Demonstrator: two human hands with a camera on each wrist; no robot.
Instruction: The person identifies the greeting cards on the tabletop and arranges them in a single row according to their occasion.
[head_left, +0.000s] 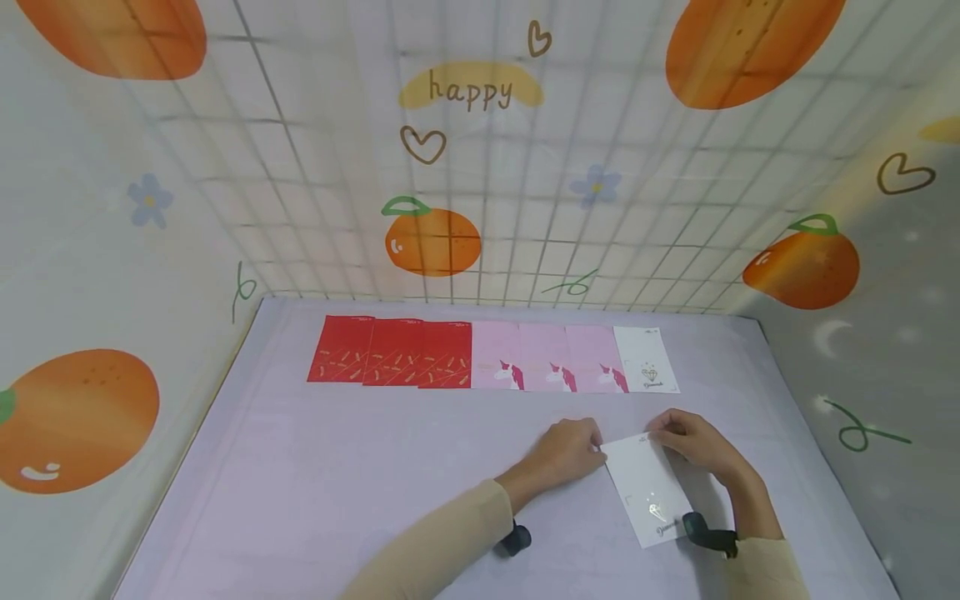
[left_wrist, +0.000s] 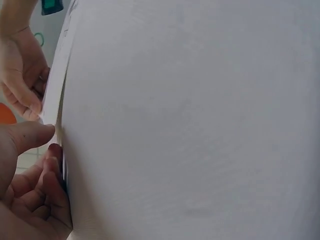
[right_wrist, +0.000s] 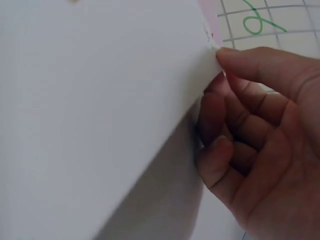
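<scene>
A white card (head_left: 643, 483) with a small diamond drawing and lettering is held at a slant above the table's right half. My left hand (head_left: 561, 452) pinches its upper left corner. At the upper right corner, thumb and fingertips of my right hand (head_left: 693, 440) pinch the edge; the right wrist view shows this right hand (right_wrist: 270, 120) closely, with a shadow under the raised card (right_wrist: 110, 100). Seen from the left wrist, the card (left_wrist: 59, 85) is nearly edge-on beside the left thumb. Behind it, another white card (head_left: 645, 354) with the same diamond lies flat.
A row along the table's back holds three overlapping red cards (head_left: 393, 354) and three pink unicorn cards (head_left: 543, 346), left of the flat white card. Printed cloth walls with oranges stand behind and beside the lilac-white table (head_left: 337, 467). Each wrist wears a dark camera (head_left: 516, 539).
</scene>
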